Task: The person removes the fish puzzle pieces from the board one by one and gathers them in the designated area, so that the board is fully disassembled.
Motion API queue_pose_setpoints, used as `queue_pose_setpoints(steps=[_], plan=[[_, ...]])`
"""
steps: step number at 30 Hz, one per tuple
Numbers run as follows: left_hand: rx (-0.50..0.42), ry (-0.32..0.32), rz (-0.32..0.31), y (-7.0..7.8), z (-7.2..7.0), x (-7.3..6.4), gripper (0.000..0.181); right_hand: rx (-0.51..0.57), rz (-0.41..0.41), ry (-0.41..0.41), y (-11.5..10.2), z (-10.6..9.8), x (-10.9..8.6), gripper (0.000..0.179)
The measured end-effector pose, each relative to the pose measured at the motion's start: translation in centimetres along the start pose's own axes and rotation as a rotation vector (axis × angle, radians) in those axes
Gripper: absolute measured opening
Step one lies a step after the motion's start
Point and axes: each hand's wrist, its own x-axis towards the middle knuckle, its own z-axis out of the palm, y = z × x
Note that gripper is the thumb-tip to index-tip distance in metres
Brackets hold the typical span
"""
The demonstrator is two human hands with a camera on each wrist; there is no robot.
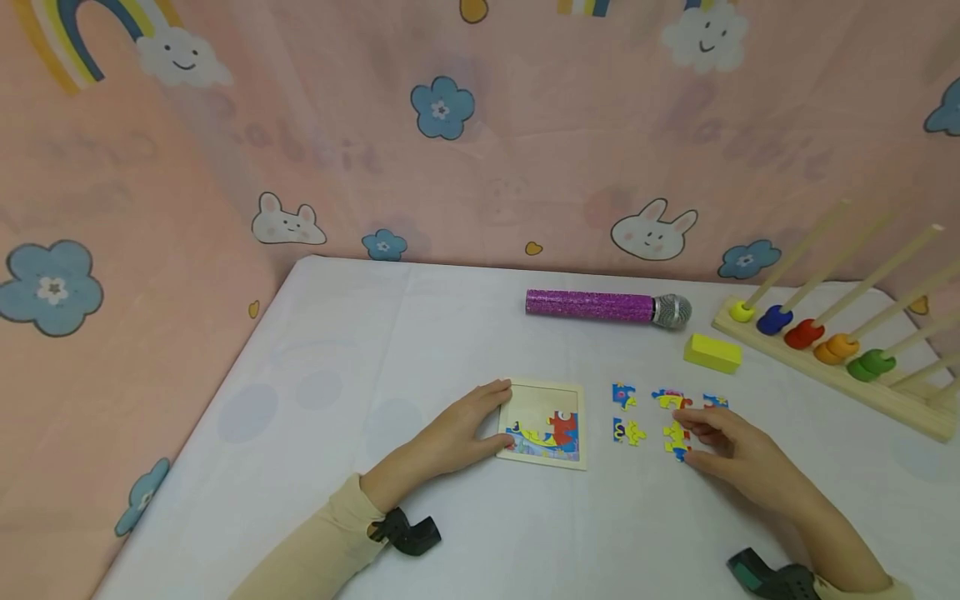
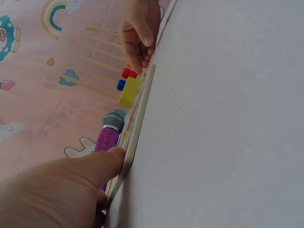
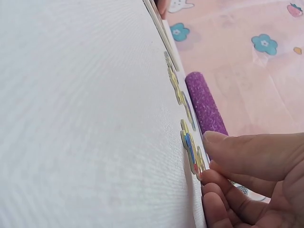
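Observation:
A small wooden puzzle tray (image 1: 542, 465) lies on the white table, with colourful pieces filling its lower part. My left hand (image 1: 465, 429) holds its left side, the thumb at the near corner and the fingers at the far one. Right of the tray lie several loose jigsaw pieces, among them a blue-and-yellow piece (image 1: 628, 432) and a red-and-yellow piece (image 1: 670, 399). My right hand (image 1: 742, 458) is at a yellow-and-blue piece (image 1: 677, 440), thumb and forefinger on either side with a gap between them. That hand partly covers another piece (image 1: 715, 401).
A purple glitter microphone (image 1: 588, 305) lies behind the puzzle pieces. A yellow block (image 1: 712, 353) sits nearer, to its right. On the far right stands a wooden peg rack (image 1: 832, 367) with coloured beads and tall rods. A pink patterned cloth (image 1: 510, 183) hangs behind the table.

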Motion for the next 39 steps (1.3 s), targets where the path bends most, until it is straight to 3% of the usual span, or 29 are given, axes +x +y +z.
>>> queue_pose_setpoints(steps=[8, 17, 26, 34, 39], plan=[[0.009, 0.003, 0.006, 0.0, 0.0, 0.0, 0.065, 0.074, -0.034, 0.063, -0.3, 0.0, -0.1, 0.051], [0.005, 0.001, 0.006, 0.1, -0.1, -0.1, 0.065, 0.100, -0.080, 0.076, -1.8, 0.5, -0.2, 0.046], [0.008, 0.003, 0.003, 0.0, -0.1, -0.1, 0.066, 0.069, -0.087, -0.024, -5.0, 2.0, 0.9, 0.047], [-0.002, -0.007, 0.004, 0.1, -0.1, 0.1, 0.065, 0.101, -0.171, -0.081, -7.8, 3.9, 2.7, 0.046], [-0.003, -0.006, 0.002, 0.1, -0.1, 0.0, 0.065, 0.111, -0.143, -0.105, -8.7, 5.0, 3.9, 0.045]])
